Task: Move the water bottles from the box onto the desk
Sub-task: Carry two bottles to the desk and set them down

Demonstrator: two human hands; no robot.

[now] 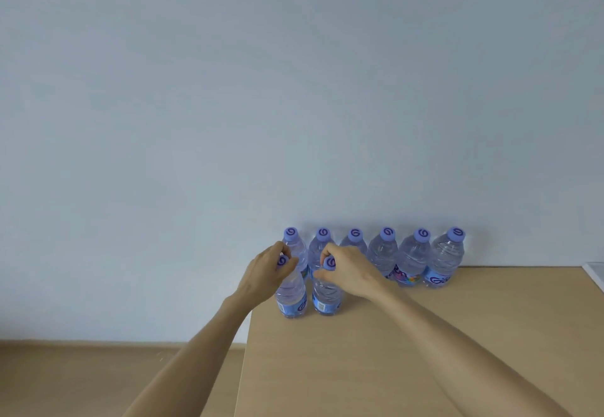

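Back row: 6 bottles (384, 253) upright against the wall, we judge to save tabletop (408, 351) room.
Left hand (273, 271): pinches cap of front-left bottle (291, 299).
Right hand (346, 269): pinches cap of front-right bottle (327, 299).
Position: we see both standing beneath the hands, near the edge.

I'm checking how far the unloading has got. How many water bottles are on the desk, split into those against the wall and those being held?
Bottles in the back row by the wall: 6
Bottles in front, one held at the cap by the left hand, one by the right hand: 2
Total on the desk: 8
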